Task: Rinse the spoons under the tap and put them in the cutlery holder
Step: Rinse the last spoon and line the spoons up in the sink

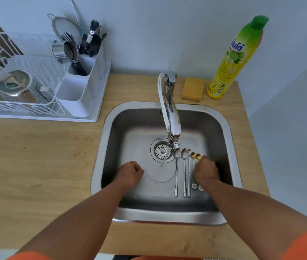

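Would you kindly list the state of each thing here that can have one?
Tap: running.
Spoons: lying side by side in the sink, unrinsed.
Right hand: on the rightmost gold spoon.
Left hand: fingers curled, empty.
Cutlery holder: front compartment empty.
Dish soap bottle: upright, capped.

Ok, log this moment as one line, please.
tap running | five spoons in sink | right hand on rightmost gold spoon | left hand empty

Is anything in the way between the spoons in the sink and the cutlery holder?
Nothing visible blocks it. The spoons lie on the sink floor, right of the tap; the holder stands up-left on the counter. Right hand is over the gold spoons.
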Tool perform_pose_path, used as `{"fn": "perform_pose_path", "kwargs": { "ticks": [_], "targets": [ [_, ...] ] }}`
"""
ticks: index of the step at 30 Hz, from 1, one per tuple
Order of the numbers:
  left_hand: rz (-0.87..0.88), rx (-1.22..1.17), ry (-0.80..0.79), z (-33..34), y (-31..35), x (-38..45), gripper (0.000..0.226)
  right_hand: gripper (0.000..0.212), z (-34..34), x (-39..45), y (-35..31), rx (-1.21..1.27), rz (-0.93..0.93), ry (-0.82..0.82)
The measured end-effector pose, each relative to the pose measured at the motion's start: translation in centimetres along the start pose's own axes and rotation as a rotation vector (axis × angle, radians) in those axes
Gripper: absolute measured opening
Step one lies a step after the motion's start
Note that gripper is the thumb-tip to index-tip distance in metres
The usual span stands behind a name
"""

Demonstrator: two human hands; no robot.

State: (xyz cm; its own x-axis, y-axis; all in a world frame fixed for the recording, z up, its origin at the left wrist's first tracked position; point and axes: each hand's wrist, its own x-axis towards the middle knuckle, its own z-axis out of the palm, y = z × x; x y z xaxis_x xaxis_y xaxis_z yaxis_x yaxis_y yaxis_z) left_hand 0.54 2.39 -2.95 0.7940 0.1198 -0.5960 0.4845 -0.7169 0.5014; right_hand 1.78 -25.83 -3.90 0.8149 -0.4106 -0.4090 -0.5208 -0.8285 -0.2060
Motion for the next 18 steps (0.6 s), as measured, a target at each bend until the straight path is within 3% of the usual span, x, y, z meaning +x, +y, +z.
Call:
{"fn": "perform_pose_path", "kwargs": {
  "ticks": [8,18],
  "targets": [
    [0.111,0.115,0.052,-1.7,2.0,0.3,0.006,0.028,0.2,-1.8,0.2,-0.037,-0.021,-0.096],
    [0.394,0.276,0.45,-17.0,17.6,4.5,0.026,0.024,0.0,-3.1,1.3,0.036,-0.045,-0.102]
  ]
}}
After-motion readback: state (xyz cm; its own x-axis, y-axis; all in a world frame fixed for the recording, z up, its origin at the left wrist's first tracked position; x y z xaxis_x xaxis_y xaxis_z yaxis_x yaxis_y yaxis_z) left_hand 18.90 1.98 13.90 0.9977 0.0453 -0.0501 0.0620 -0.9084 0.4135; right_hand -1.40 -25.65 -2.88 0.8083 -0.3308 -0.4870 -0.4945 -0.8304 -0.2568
